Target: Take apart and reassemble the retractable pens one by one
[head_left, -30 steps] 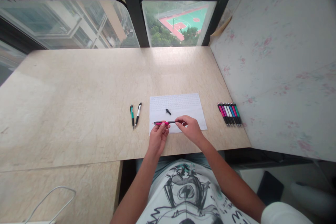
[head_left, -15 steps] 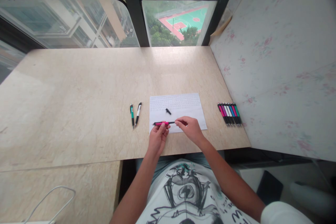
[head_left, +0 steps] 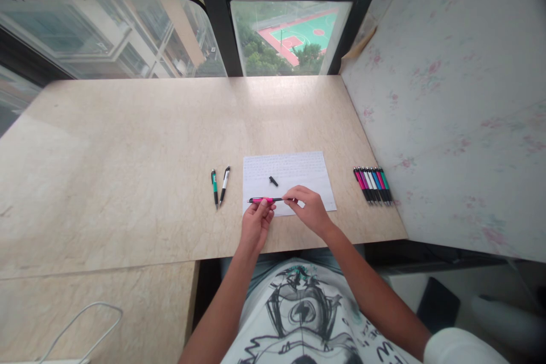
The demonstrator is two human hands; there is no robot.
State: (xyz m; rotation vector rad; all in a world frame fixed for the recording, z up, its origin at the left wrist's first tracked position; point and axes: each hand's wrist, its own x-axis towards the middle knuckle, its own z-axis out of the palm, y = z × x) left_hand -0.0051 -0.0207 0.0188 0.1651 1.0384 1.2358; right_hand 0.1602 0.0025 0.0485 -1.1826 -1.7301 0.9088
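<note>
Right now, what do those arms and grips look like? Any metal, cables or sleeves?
No metal or cables visible: these are a person's limbs. The left grip and right grip are bare hands, no gloves or watch in view. The left forearm and right forearm are bare, without visible markings. A white sleeve shows on the right upper arm; the left upper arm is out of view.

No readable words on show here!
Rows of writing (head_left: 284, 162) cross the paper (head_left: 305, 182), too tiny to read; scrawled letters (head_left: 387, 351) on the shirt (head_left: 341, 327) defy certain reading.
</note>
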